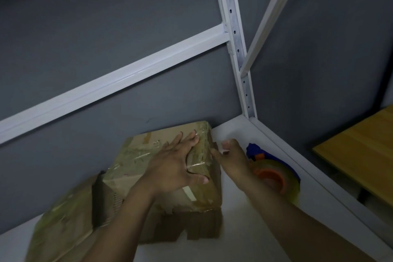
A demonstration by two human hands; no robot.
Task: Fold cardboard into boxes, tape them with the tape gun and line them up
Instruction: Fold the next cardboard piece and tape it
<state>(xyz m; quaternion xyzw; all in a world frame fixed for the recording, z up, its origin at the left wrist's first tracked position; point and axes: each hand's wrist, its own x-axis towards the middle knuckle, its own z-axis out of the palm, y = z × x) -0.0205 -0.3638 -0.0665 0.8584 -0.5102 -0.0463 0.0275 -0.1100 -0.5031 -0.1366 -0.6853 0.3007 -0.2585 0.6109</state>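
So the box (127,161) being worked on sits toward the back of the shelf (234,240), pushed close to the grey wall (106,27). My guess is that's so the wall backs it up while it gets pressed on. The left hand (176,168) lies flat on the lid with the fingers (191,137) straight and spread, not gripping anything, right over the shiny tape strip. It looks like it's rubbing the tape down and holding the flaps shut at once. The right hand (231,159) is at the box's right top edge with its fingers partly curled. It's blurry there, so I honestly can't tell if it's pinching a tape end or just pushing tape over the corner. The tape gun (274,174) lies on the shelf just behind that hand, near the right edge and not held, handy for the next strip. A second box (63,219), already heavily taped, sits touching or almost touching the first on its left, toward the front left, so the row seems to have been started. Around it: the rack's white upright (235,34) at the back right corner, a crossbar (106,85) along the wall, and a wooden table (357,155) off to the right. The tight bit, I'd say, is the right side, where the gun and the shelf rim leave the hand little room.
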